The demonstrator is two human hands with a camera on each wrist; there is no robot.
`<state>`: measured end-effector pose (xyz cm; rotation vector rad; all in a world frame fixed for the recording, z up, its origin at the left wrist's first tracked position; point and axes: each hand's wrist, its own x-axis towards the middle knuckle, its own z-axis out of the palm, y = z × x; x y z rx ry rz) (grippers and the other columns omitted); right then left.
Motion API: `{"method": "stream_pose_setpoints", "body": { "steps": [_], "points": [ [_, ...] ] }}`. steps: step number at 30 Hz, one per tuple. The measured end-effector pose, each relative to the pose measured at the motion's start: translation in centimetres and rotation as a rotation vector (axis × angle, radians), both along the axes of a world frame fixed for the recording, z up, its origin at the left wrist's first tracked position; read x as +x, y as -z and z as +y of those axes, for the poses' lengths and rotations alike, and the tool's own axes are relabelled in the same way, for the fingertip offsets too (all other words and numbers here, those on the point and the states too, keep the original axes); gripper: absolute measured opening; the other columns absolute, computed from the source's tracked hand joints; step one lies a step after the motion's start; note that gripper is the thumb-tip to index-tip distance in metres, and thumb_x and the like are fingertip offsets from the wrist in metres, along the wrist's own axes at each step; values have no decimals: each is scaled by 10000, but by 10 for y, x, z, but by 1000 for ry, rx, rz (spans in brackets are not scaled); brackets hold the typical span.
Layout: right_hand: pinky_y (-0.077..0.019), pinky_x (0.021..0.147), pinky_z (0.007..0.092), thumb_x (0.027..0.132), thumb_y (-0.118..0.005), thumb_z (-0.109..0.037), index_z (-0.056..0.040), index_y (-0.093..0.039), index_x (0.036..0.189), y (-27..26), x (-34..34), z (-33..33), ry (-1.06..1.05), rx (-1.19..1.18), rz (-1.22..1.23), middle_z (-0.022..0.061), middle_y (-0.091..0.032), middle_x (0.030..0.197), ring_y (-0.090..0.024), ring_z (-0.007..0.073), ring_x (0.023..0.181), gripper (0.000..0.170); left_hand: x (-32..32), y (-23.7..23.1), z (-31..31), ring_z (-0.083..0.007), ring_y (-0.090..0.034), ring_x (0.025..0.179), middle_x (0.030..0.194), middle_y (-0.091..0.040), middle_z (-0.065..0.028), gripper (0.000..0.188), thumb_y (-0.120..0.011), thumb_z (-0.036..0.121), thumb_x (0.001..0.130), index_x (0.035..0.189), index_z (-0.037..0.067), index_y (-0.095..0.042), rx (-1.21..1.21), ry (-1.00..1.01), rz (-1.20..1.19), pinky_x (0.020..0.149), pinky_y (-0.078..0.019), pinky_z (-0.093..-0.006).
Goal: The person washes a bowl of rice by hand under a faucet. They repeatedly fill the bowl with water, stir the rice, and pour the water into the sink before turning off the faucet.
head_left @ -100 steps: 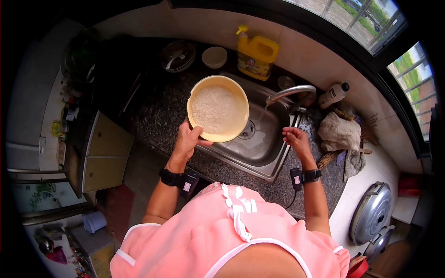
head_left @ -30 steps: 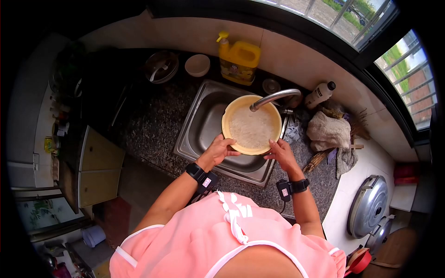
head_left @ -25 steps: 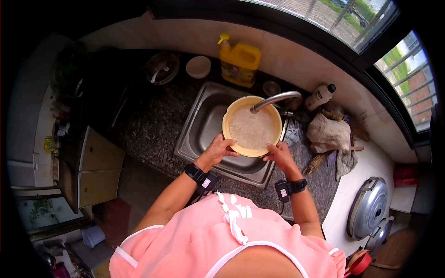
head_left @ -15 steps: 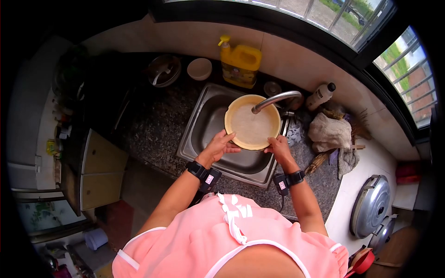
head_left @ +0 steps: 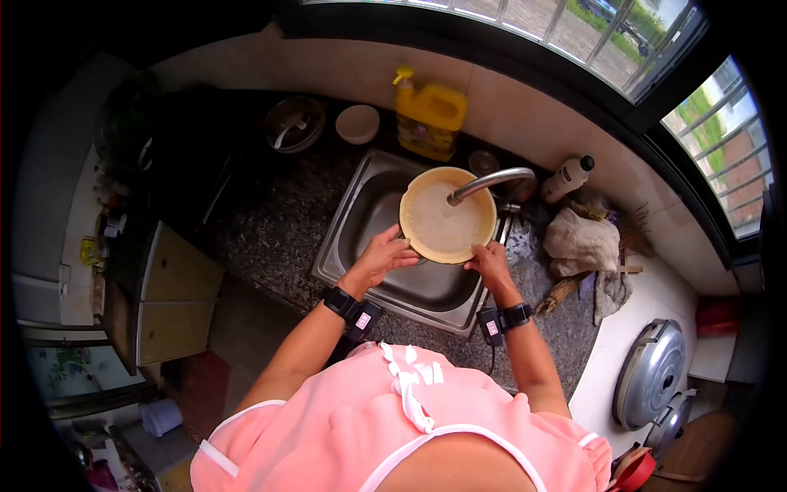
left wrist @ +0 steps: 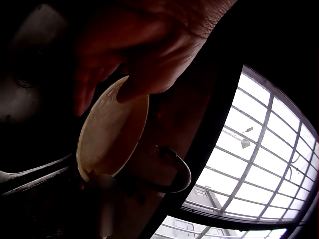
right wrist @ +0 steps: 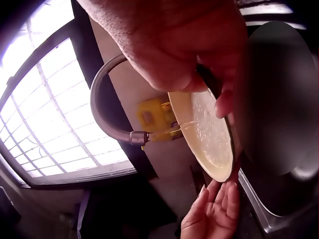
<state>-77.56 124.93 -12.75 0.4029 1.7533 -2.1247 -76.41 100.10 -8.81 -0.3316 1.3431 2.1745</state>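
Note:
A cream bowl [head_left: 485, 221] with cloudy liquid, and pale grains visible in the right wrist view, is held over the sink [head_left: 344, 221] below the curved faucet [head_left: 496, 176]. Water runs from the spout into the bowl [right wrist: 214, 172]. My right hand [head_left: 492, 266] grips the near right rim, its thumb at the edge. At the near left side, my left hand [head_left: 381, 261] touches the bowl; in the right wrist view its fingers [right wrist: 219, 196] lie extended against the underside. The left wrist view shows the bowl [left wrist: 92, 149] tilted by the camera angle.
Behind the sink stand a yellow jug [head_left: 430, 119], a small bowl [head_left: 357, 124] and stacked dishes [head_left: 295, 127]. A white bottle [head_left: 568, 180] and a pale cloth [head_left: 582, 242] are right of the faucet. A large metal lid [head_left: 650, 375] lies farther right.
The bowl has moved right, from beside the sink to under the faucet. My right hand has taken hold of its rim. The contents look cloudier, and my left hand's fingers have loosened at the edge.

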Motion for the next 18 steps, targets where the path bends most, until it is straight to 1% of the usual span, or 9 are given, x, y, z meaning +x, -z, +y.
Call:
{"method": "stream_pose_setpoints", "body": {
  "steps": [1, 4, 7, 8, 11, 12, 15, 18],
  "points": [
    [-491, 484, 239, 833, -478, -72, 100, -557, 904, 3, 2, 8, -13, 8, -6, 144, -625, 773, -588, 179, 551, 202, 1, 2, 2, -216, -631, 843, 1055, -567, -166, 580, -506, 117, 887, 1371, 22, -201, 20, -1, 2, 771, -531, -318],
    [-481, 472, 232, 834, -476, -71, 101, -555, 908, 7, 17, 24, -64, 29, -53, 153, -631, 761, -603, 186, 560, 203, 14, 5, 4, -205, -618, 862, 1080, -557, -154, 578, -485, 97, 880, 1378, 32, -199, -26, -18, -83, 767, -525, -306],
    [-485, 470, 241, 830, -482, -67, 98, -555, 904, 10, 29, 13, -92, 84, -105, 148, -627, 743, -603, 191, 554, 195, 25, 4, -8, -210, -618, 874, 1095, -552, -161, 612, -485, 87, 877, 1388, 28, -154, -34, 36, -61, 768, -524, -306],
    [-487, 470, 242, 828, -486, -67, 98, -557, 899, 10, 27, 9, -88, 73, -100, 144, -624, 742, -597, 188, 550, 193, 26, 3, -14, -238, -624, 882, 1098, -549, -188, 659, -511, 83, 875, 1382, -6, -101, 0, 26, -55, 773, -530, -316],
    [-493, 470, 246, 821, -499, -68, 96, -561, 882, 8, 14, -7, -71, 32, -81, 134, -616, 740, -580, 178, 539, 186, 19, -4, -19, -235, -625, 877, 1123, -533, -193, 661, -514, 89, 875, 1383, -4, -101, -90, -3, -17, 773, -530, -315],
    [-495, 474, 245, 815, -492, -63, 97, -563, 871, 4, 10, -8, -57, -3, -66, 133, -614, 750, -577, 175, 544, 184, 15, -2, -18, -228, -624, 878, 1141, -517, -189, 664, -518, 101, 874, 1388, 12, -106, -99, -15, -2, 776, -529, -315],
    [-465, 456, 234, 814, -473, -59, 104, -566, 870, -12, 3, 1, -78, 54, -41, 128, -614, 708, -563, 165, 499, 196, 11, -6, -9, -196, -614, 864, 1110, -549, -155, 655, -509, 104, 873, 1398, 50, -121, -55, -4, 28, 765, -524, -303],
    [-453, 446, 231, 819, -477, -70, 105, -569, 854, -6, 12, 13, -69, 8, -38, 124, -612, 683, -551, 163, 466, 201, 16, -2, -2, -208, -615, 863, 1126, -537, -166, 658, -509, 109, 877, 1398, 45, -112, -16, 0, -17, 767, -523, -315]
  ]
}}
